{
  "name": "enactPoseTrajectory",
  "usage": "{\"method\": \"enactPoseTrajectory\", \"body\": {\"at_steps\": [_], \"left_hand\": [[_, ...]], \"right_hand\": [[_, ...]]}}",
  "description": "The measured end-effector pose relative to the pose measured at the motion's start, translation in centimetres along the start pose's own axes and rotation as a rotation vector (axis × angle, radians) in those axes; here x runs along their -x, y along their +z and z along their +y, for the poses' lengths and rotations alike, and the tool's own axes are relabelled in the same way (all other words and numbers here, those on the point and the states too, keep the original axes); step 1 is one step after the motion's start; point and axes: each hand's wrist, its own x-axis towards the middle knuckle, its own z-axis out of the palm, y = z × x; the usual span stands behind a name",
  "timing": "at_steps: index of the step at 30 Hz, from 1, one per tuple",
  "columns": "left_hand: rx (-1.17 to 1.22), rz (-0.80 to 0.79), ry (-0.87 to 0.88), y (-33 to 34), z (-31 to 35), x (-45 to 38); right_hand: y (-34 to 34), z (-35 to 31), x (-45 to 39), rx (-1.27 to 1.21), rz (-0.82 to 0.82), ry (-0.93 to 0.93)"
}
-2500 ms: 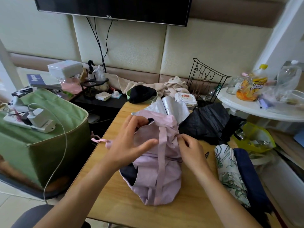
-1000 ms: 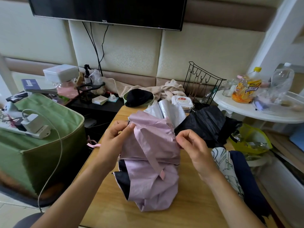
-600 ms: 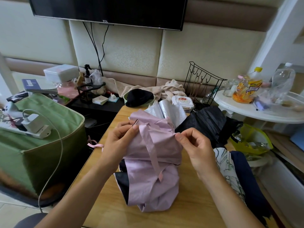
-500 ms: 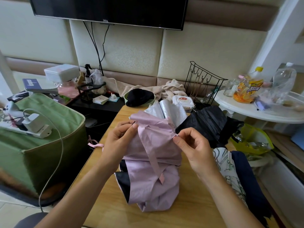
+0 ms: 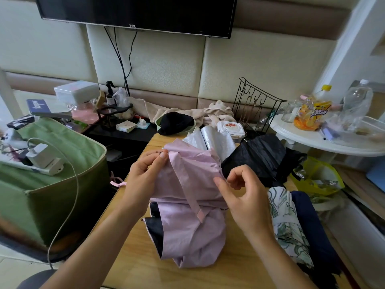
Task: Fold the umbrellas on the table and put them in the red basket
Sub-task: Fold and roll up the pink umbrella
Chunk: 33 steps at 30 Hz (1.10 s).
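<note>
From the head camera, looking down over the bench (image 5: 129, 265), the step in hand seems to be the pleating of the pink umbrella (image 5: 191, 205), which lies in the middle of the wooden top with its canopy loose and its closing strap (image 5: 190, 191) hanging free down the front. It is not yet rolled or tied. I judge the next move needs the folds gathered flat one over another, then the strap brought around and fastened, before it can go to a basket. No red basket shows in this view; only a green fabric bin (image 5: 54, 176) stands at the left of the bench.

The left hand (image 5: 143, 178) pinches the upper left edge of the pink cloth between thumb and forefinger, near a small dark rib tip. The right hand (image 5: 243, 197) is loosely curled at the right edge of the canopy; its thumb touches the cloth, and the fingers seem to hold a fold, though the grip is partly hidden.

Other umbrellas wait: a silver one (image 5: 210, 140) and a black one (image 5: 258, 159) behind the pink one, a leaf-patterned one (image 5: 285, 226) and a navy one (image 5: 312, 230) at the right side.
</note>
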Motion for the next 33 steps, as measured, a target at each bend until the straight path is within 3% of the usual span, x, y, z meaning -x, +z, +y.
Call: {"method": "enactPoseTrajectory", "body": {"at_steps": [3,9,13,19,22,24,26,28,30,33], "left_hand": [[-0.008,0.010,-0.014,0.0,-0.1,0.0],[-0.080,0.012,-0.061,0.2,-0.6,0.1],[-0.081,0.053,-0.052,0.2,-0.4,0.0],[-0.139,0.047,-0.027,0.3,-0.2,-0.1],[-0.382,0.209,0.118,-0.2,-1.4,-0.4],[-0.454,0.277,0.316,-0.2,-1.1,0.0],[-0.411,0.099,0.534,-0.1,0.3,0.9],[-0.491,-0.218,0.647,0.1,1.4,2.1],[-0.641,-0.569,0.598,0.3,1.7,3.1],[-0.858,-0.994,0.362,0.7,0.9,4.0]], "right_hand": [[0.2,-0.1,0.0,0.004,-0.057,-0.020],[1.0,1.2,-0.2,-0.082,-0.139,0.161],[0.6,1.2,-0.7,-0.287,-0.220,0.280],[0.3,0.8,-1.2,-0.449,-0.158,0.399],[0.9,1.6,-0.8,-0.316,-0.116,0.420],[1.4,2.1,-0.6,-0.242,-0.091,0.465],[1.8,2.5,-0.6,-0.200,-0.078,0.492],[1.9,2.9,-0.8,-0.168,-0.066,0.512],[2.0,3.3,-1.0,-0.129,-0.058,0.529],[2.2,3.6,-1.1,-0.125,-0.045,0.551]]}}
